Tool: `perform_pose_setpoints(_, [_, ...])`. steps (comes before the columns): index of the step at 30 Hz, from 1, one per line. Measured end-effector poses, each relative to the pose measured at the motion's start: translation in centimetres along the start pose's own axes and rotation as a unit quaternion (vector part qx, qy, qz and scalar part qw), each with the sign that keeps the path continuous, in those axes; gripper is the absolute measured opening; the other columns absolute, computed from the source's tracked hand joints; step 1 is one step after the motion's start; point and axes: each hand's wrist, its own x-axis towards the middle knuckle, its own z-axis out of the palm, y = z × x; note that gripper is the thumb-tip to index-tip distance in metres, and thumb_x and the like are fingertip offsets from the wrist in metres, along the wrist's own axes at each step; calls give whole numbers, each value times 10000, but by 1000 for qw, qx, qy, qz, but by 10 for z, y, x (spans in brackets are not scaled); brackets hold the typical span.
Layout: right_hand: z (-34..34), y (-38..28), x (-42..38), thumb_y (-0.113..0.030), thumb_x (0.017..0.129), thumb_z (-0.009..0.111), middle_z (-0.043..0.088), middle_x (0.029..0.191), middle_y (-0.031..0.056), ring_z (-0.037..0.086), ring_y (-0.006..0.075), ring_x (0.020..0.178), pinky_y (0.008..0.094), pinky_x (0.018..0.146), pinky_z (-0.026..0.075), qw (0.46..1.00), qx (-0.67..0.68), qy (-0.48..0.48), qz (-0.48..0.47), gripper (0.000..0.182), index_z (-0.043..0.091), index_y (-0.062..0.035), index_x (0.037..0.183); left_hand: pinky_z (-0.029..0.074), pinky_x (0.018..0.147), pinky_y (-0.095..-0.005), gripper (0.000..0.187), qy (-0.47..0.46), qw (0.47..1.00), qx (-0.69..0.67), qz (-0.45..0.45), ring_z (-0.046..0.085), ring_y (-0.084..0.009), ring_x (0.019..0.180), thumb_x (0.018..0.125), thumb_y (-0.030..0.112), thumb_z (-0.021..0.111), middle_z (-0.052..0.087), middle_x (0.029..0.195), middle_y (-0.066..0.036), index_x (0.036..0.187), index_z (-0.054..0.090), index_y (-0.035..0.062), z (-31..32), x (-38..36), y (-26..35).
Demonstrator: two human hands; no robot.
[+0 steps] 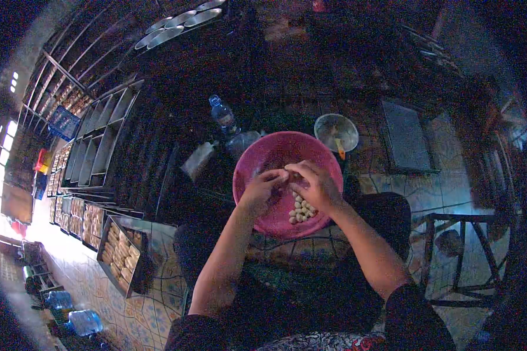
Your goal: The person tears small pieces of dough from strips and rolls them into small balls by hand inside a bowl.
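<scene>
A round pink basin (257,153) stands in front of me, between my knees. Several small pale dough balls (299,212) lie in a cluster on its floor, at the near right. My left hand (264,188) and my right hand (315,186) meet over the middle of the basin, fingertips pinched together. Whatever is between the fingers is too small and dark to make out. The right wrist hangs just above the dough balls and partly hides them.
A metal bowl (328,126) with an orange-handled brush (340,149) sits beyond the basin's right rim. Behind left are a plastic bottle (222,114) and a clear bag (199,159). Trays of bread (120,254) line the left; a dark metal frame (462,217) stands right.
</scene>
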Motion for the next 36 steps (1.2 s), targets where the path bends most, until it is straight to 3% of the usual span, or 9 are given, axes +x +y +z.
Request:
perform_pose_setpoints(15, [-5,9,5,-90,877,730,713,1089,117,687,296,958,406,828,545,998,-48,-24,-46,330,656,-56,1196,538,725,-276,144,123,990,-37,65,650,-119,844,946,129,716,679,935,-21,1037,613,88,31,-17,5])
perform_pose_setpoints(21, [-18,17,9,-160,917,707,718,963,134,689,306,881,391,784,530,998,-69,-11,-6,198,689,-27,1062,588,739,-312,236,96,954,256,125,663,-173,938,932,141,722,650,1029,-24,1117,579,114,19,-7,2])
perform_pose_setpoints(24, [-28,19,11,-247,938,683,708,894,159,683,331,848,429,784,526,991,-82,-48,96,236,698,-24,1014,555,815,-392,241,130,867,426,223,700,-284,913,888,98,747,721,1014,-111,1093,634,39,17,-12,-2])
perform_pose_setpoints(26, [-36,17,12,-309,952,663,699,864,177,677,356,831,472,797,527,980,-85,-81,163,285,703,-30,997,544,878,-459,226,136,610,643,442,691,-386,980,923,167,703,712,1032,-172,1109,657,47,4,-7,-12])
perform_pose_setpoints(27, [-40,17,11,-246,916,695,702,865,167,680,332,809,427,767,526,980,-84,-104,146,248,701,-15,1006,544,878,-459,226,138,610,643,442,691,-386,980,923,167,703,712,1032,-172,1109,657,47,-8,1,-25])
perform_pose_setpoints(29, [-42,20,9,-184,880,727,704,866,156,683,308,786,382,738,525,980,-83,-127,127,230,700,0,1016,537,903,-470,284,181,745,630,123,672,-418,1028,973,280,617,702,1060,-200,1136,666,53,-39,30,-56])
perform_pose_setpoints(33, [-22,39,-6,-97,842,680,714,909,177,695,337,849,412,788,542,984,-74,-130,94,209,707,-11,1031,540,886,-461,366,234,739,622,113,679,-397,1018,1003,368,537,705,1042,-206,1133,677,56,-51,59,-76])
perform_pose_setpoints(35, [-19,46,-14,-63,828,659,718,941,182,698,348,887,425,813,545,974,-103,-147,136,207,710,-15,1023,542,861,-475,351,249,870,425,31,683,-386,1010,1002,352,540,714,1016,-207,1080,701,50,-47,52,-73])
perform_pose_setpoints(36, [-22,40,-13,-46,822,640,718,960,186,698,358,919,442,832,544,968,-121,-163,145,205,713,-19,1012,542,861,-475,351,249,870,425,31,683,-386,1010,1002,352,540,714,1016,-207,1080,701,50,-49,51,-74])
